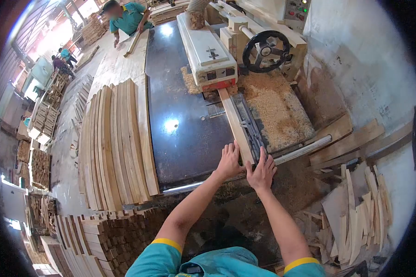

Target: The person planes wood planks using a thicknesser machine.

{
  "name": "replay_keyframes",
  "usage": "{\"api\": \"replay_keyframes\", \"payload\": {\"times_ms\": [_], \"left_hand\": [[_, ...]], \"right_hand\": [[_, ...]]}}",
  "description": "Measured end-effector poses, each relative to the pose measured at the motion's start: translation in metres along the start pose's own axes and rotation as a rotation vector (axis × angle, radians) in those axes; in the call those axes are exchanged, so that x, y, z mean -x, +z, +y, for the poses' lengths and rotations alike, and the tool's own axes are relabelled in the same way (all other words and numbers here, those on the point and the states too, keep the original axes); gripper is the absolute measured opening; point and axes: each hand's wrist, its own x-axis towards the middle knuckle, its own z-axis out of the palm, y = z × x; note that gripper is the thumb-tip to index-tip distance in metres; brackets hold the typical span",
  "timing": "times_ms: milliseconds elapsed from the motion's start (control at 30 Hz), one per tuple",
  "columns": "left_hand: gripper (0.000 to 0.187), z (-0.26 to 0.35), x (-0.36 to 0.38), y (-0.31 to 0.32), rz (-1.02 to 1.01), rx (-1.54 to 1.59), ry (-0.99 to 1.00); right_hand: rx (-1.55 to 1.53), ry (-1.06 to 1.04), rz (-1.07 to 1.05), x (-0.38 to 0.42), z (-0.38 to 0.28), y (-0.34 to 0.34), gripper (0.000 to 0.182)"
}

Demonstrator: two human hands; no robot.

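Note:
A long wooden strip point(234, 121) lies on the dark metal machine table point(185, 152), its far end under the white machine head point(210, 57). My left hand point(229, 161) is against the strip's left side near its close end, fingers pointing forward and the thumb at the wood. At the right of that end, my right hand point(262, 171) rests with its thumb at the strip and its fingers by the dark guide rail point(250, 127). Both hands press on the strip between them. The strip's far tip is hidden under the machine head.
Long boards point(118, 143) lie side by side on the left. A black handwheel point(266, 51) and sawdust point(272, 111) are right of the machine head. Offcuts point(360, 212) lean at the lower right. Another person point(129, 19) handles wood at the table's far end.

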Motion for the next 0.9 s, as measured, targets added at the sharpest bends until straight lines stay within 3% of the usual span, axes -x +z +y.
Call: {"api": "replay_keyframes", "payload": {"times_ms": [167, 333, 467, 567, 667, 733, 800, 867, 900], "left_hand": [[0.130, -0.026, -0.035, -0.004, 0.027, 0.008, -0.032], [0.129, -0.050, -0.070, -0.012, 0.030, 0.019, -0.045], [0.118, -0.067, -0.097, -0.011, 0.028, 0.030, -0.134], [0.097, -0.071, -0.106, -0.001, 0.235, 0.140, -0.199], [0.088, -0.063, -0.099, -0.004, 0.164, 0.373, -0.208], [0.092, -0.044, -0.081, 0.007, 0.386, 0.368, -0.113], [0.099, -0.026, -0.059, 0.039, 0.487, 0.285, -0.164], [0.101, 0.010, -0.020, 0.033, 0.410, 0.338, -0.122], [0.097, 0.027, 0.004, 0.024, 0.255, 0.479, -0.146]], "right_hand": [[-0.039, 0.049, -0.100, -0.002, -0.006, -0.011, 0.086], [-0.006, 0.055, -0.088, -0.002, -0.004, -0.004, 0.087], [0.027, 0.033, -0.088, -0.001, -0.004, -0.003, 0.088], [0.037, 0.067, -0.132, 0.000, -0.006, -0.006, 0.086], [0.035, 0.063, -0.131, 0.001, -0.007, -0.007, 0.085], [0.024, 0.064, -0.124, 0.001, -0.007, -0.007, 0.085], [0.014, 0.058, -0.123, 0.002, -0.007, -0.007, 0.085], [0.036, 0.030, -0.112, 0.001, -0.003, -0.004, 0.088], [0.083, 0.011, -0.104, 0.001, 0.005, 0.003, 0.090]]}}
